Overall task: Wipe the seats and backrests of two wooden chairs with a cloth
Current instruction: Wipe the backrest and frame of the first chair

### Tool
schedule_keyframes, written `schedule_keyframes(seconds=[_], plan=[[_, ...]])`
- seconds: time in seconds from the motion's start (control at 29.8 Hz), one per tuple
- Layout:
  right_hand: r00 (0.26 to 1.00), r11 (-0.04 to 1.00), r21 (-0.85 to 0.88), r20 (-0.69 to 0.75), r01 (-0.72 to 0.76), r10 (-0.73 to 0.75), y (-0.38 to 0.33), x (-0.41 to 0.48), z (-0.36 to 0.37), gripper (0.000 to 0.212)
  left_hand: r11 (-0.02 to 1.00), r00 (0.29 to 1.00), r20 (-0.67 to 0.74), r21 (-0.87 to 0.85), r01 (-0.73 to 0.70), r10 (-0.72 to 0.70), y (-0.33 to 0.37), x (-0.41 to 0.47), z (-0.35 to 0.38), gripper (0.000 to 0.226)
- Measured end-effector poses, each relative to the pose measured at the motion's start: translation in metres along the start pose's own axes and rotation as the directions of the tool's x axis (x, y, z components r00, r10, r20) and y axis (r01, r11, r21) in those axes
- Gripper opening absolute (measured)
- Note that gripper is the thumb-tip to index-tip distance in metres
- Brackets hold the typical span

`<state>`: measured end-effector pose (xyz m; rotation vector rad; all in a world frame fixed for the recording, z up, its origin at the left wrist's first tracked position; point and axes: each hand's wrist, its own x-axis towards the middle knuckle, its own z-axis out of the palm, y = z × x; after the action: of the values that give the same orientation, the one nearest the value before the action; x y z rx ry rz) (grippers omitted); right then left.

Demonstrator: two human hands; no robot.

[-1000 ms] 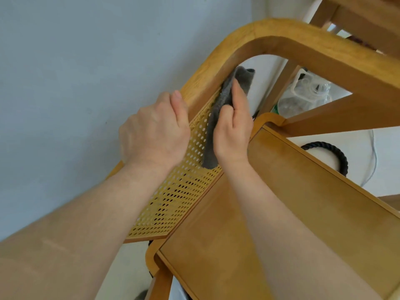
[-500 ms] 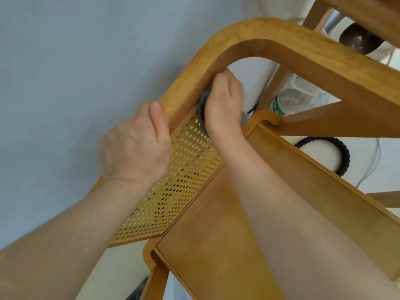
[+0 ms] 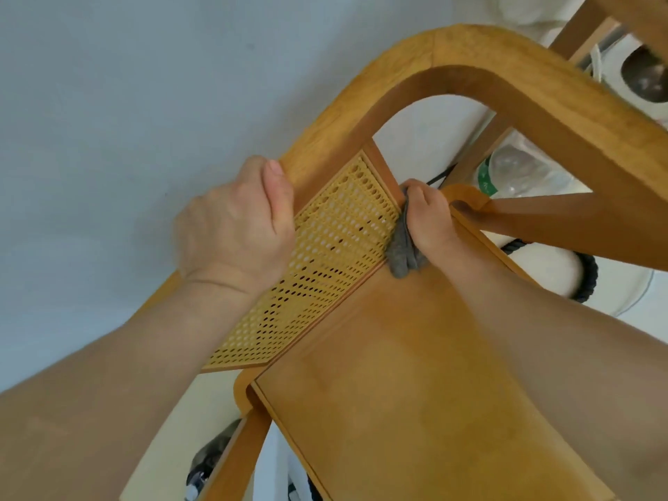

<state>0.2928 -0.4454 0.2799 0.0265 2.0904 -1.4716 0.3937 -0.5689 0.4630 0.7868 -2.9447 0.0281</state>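
The crumpled grey cloth (image 3: 403,253), gripped in the right hand (image 3: 432,226), has slid down the perforated yellow cane backrest (image 3: 325,258) to its low right corner — that pass looks finished — while the left hand (image 3: 235,226) clasps the curved wooden top rail (image 3: 452,48).

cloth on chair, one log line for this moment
right hand presses cloth at backrest base | left hand grips top rail | seat bare

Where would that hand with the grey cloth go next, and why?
Probably along the seam toward the near end. The right hand presses the grey cloth into the far corner where the perforated backrest panel meets the wooden seat, while the left hand steadies the curved top rail. The rest of that joint looks untouched.
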Motion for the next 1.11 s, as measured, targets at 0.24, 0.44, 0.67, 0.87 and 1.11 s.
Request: schedule_keyframes(seconds=[0.24,0.44,0.67,0.87,1.11], plan=[[0.989,0.893,0.436,-0.139,0.108,-0.052,-0.093,-0.042,0.01,0.035,1.0,0.999,0.051,0.009,0.013,-0.013,0.004,-0.003,-0.002,0.047],[0.96,0.925,0.273,-0.16,0.265,-0.229,-0.083,-0.04,0.014,0.023,0.996,0.988,0.133,-0.028,0.08,-0.076,0.015,0.01,-0.011,0.042],[0.998,0.999,0.012,-0.031,0.05,-0.05,0.017,-0.02,0.0,0.031,0.99,0.99,-0.047,0.045,0.137,-0.134,0.095,0.041,0.012,0.036],[0.89,0.505,-0.738,0.314,0.449,-0.332,0.038,-0.01,-0.034,0.05,0.993,0.988,-0.111,0.04,0.115,-0.11,0.091,0.038,0.016,0.037],[0.914,0.144,-0.906,0.376,0.397,-0.155,0.022,-0.016,-0.039,0.052,0.995,0.988,-0.118,0.024,0.102,-0.098,0.09,0.039,0.016,0.038]])
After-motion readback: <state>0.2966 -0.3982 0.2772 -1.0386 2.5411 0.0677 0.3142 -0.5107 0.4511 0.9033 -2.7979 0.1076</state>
